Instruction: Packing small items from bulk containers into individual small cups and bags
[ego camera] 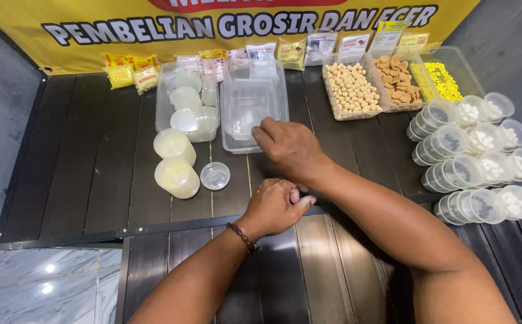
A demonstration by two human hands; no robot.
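My right hand [289, 147] reaches forward, palm down, its fingertips at the front rim of a stack of clear rectangular trays [253, 102]. Whether it grips anything I cannot tell. My left hand [277, 207], with a bead bracelet on the wrist, rests on the dark table with its fingers curled in; something small and pale may sit between them, but it is mostly hidden. A small clear cup [215, 176] stands open to the left of both hands.
Two stacks of translucent lids [175, 161] stand left of the cup, behind them a clear bin [187, 99] with more cups. At back right are trays of round beige biscuits [351, 90], brown biscuits [398, 78] and yellow pieces [442, 81]. Several filled, lidded cups [477, 156] lie at the right.
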